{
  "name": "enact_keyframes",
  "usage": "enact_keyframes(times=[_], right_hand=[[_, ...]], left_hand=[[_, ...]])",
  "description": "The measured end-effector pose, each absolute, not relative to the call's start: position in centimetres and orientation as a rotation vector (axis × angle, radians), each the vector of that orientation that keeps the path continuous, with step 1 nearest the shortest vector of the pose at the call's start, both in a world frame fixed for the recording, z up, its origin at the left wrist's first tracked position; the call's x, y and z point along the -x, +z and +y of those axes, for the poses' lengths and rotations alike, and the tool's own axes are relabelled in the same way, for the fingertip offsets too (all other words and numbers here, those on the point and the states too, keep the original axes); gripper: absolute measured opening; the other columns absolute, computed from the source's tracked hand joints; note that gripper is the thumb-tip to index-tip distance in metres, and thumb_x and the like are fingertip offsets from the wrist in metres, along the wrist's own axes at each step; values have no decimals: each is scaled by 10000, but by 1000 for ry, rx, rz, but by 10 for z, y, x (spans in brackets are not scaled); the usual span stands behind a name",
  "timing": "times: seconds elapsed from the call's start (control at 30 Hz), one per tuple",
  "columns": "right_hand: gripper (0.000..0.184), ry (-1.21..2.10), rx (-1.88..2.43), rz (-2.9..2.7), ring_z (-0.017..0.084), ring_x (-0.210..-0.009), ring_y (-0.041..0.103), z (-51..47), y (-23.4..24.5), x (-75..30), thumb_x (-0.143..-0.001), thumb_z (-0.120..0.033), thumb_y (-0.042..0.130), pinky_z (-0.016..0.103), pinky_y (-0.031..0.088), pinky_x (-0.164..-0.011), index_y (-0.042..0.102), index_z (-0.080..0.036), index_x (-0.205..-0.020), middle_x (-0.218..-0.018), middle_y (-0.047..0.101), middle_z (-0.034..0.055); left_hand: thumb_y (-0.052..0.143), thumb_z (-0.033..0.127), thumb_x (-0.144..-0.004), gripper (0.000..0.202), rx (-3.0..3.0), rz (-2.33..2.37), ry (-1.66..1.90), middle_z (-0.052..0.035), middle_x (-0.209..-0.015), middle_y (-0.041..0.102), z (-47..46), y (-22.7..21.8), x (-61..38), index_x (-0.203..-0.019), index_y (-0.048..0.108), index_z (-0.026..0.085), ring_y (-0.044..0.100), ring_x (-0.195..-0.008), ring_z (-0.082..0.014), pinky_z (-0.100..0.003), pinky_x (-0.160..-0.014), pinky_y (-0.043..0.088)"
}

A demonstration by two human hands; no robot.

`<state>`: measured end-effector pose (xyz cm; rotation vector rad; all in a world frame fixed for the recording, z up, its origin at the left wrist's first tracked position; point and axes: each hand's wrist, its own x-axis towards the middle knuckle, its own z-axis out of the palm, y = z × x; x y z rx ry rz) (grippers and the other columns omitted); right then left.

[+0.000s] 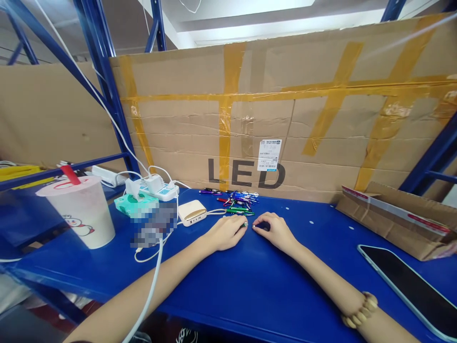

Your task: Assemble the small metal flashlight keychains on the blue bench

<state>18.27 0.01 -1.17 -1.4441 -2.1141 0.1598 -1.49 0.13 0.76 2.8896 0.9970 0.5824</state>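
My left hand [227, 232] rests on the blue table [250, 281], fingers curled round a small green pen-like item whose tip shows at its fingertips. My right hand [274, 230] lies close beside it, fingers curled over a small dark thing I cannot name. The two hands almost touch at the fingertips. Just behind them lies a heap of several small coloured pen-like items [236, 200], blue, green, red and purple. A bead bracelet [360, 309] sits on my right wrist.
A cardboard wall marked LED [246, 174] backs the table. At the left stand a lidded drink cup [80, 209], a tissue pack [135, 204], a power strip [159, 189] and a power bank [192, 212] with cables. A phone [410, 286] and an open cardboard box [392, 219] lie right.
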Motion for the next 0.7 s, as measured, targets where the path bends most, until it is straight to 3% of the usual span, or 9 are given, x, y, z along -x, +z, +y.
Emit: enact_keyframes(times=[0.27,0.47,0.7], right_hand=[[97,0,1294,-2022,202,-822,575,-4,-6,-180,-746,-300,622,363,420,-730,672,-230,-702,-851,642,26],[150,-185,930,-1914,175,-788,571,-19,2,-166,-812,-314,567,326,427,-706,673,-214,-779,-833,623,46],[148,-289,850,-1987,158,-743,572,-28,5,-156,-831,-279,546,303,404,-655,676,-222,-787,-805,641,45]], left_hand=[[334,246,-888,126,-2861,1130,622,-43,-850,600,-2,7,12,-856,441,189,580,-784,-193,-294,-676,440],[347,212,-862,80,-2825,1189,629,-44,-816,604,2,2,13,-852,422,190,598,-744,-199,-280,-608,437],[348,200,-862,64,-2811,1174,669,-60,-866,606,0,5,13,-870,409,184,606,-769,-204,-279,-612,436]])
